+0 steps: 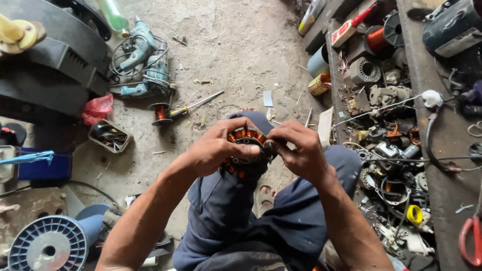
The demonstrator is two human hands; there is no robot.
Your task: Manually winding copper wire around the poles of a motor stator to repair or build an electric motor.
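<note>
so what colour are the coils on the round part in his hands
Copper-orange coils on the dark round stator, held by the left hand and right hand; head view.

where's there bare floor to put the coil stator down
Bare floor lies ahead of the hands, between the drills and the shelf; a smaller patch between the small tray and the left hand. The shelf and bench are crowded. Both hands grip the stator; right hand.
</note>
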